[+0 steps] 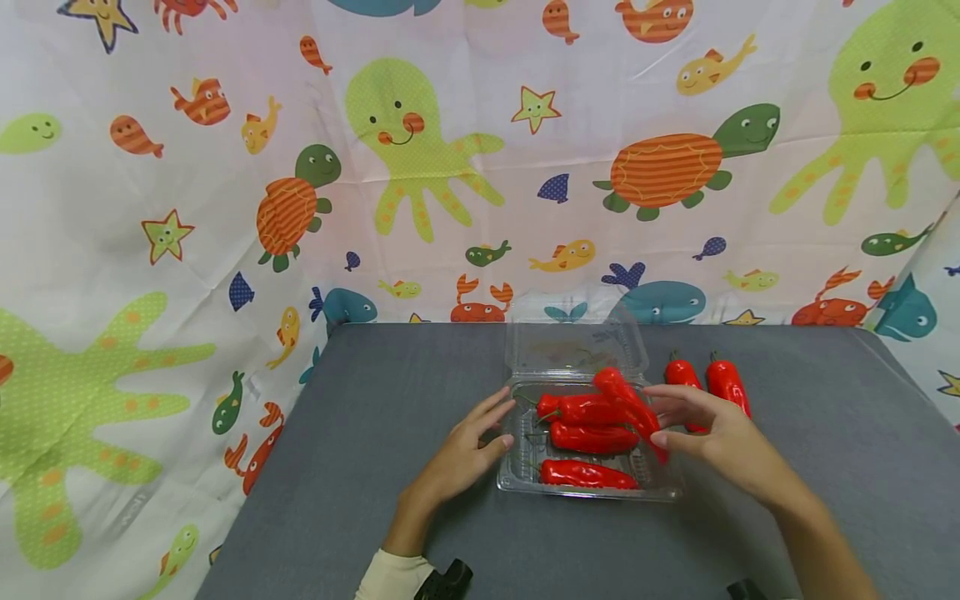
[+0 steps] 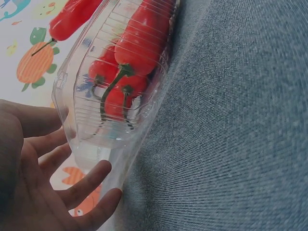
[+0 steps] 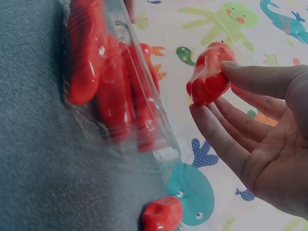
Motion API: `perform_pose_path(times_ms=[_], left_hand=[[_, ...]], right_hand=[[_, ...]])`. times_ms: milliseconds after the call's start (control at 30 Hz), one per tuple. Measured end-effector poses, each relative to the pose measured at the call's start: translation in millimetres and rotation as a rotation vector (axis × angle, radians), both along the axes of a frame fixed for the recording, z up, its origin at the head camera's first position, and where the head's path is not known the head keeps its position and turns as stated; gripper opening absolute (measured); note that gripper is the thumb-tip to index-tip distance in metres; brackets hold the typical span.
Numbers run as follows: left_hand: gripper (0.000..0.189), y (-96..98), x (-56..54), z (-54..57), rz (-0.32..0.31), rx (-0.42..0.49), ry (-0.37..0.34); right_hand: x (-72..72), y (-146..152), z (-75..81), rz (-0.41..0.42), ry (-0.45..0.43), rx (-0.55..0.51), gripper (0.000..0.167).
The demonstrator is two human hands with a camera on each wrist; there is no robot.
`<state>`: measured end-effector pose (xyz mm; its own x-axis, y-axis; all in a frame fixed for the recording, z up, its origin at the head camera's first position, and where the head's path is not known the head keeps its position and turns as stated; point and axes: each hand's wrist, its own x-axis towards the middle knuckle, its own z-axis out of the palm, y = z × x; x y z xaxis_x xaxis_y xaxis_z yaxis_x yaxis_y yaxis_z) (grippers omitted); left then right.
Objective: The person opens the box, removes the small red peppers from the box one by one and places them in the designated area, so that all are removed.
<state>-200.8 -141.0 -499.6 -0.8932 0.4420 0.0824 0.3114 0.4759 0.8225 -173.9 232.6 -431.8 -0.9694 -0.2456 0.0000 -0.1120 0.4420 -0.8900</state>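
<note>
A clear plastic clamshell box [image 1: 588, 492] lies with its lid [image 1: 573, 346] folded back. Three red peppers lie in its tray: a back pepper [image 1: 573, 408], a middle pepper [image 1: 592, 438] and a front pepper [image 1: 588, 474]. My right hand [image 1: 723, 437] pinches another red pepper [image 3: 210, 72] between thumb and fingertips. That pepper is held at a slant above the tray's right side, its tip near my thumb. At the tray's left wall my left hand [image 1: 468, 454] spreads its fingers, fingertips [image 2: 103, 166] beside the clear plastic.
Two more red peppers lie on the grey table behind my right hand, a nearer-to-box pepper [image 1: 681, 373] and a farther-right pepper [image 1: 727, 385]. A curtain [image 1: 450, 167] printed with sea animals hangs behind the grey table [image 1: 360, 417] and along its left side.
</note>
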Motion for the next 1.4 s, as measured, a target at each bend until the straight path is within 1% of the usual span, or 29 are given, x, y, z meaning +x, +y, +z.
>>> perform_pose_path(times_ms=[200, 400, 667, 933, 1200, 1400], left_hand=[[0.058, -1.0, 0.4, -0.2, -0.011, 0.012, 0.008], [0.058, -1.3, 0.6, 0.4, -0.021, 0.016, 0.015], [0.058, -1.6, 0.8, 1.4, -0.02, 0.02, 0.011], [0.058, -1.5, 0.6, 1.3, -0.02, 0.019, 0.005], [0.058, -0.8, 0.6, 2.2, -0.02, 0.018, 0.002], [0.058, -1.0, 1.0, 1.9, -0.02, 0.018, 0.003]], right_hand=[[-0.6, 10.0, 1.9, -0.057, 0.019, 0.034, 0.061], [2.1, 20.7, 5.9, -0.11, 0.05, 0.055, 0.062], [1.5, 39.7, 7.0, -0.181, 0.062, 0.09, 0.062], [-2.8, 64.9, -1.0, -0.255, 0.063, 0.11, 0.063], [-5.4, 89.8, -7.7, -0.295, 0.046, 0.05, 0.065], [-7.3, 101.9, -14.7, -0.354, 0.031, 0.056, 0.069]])
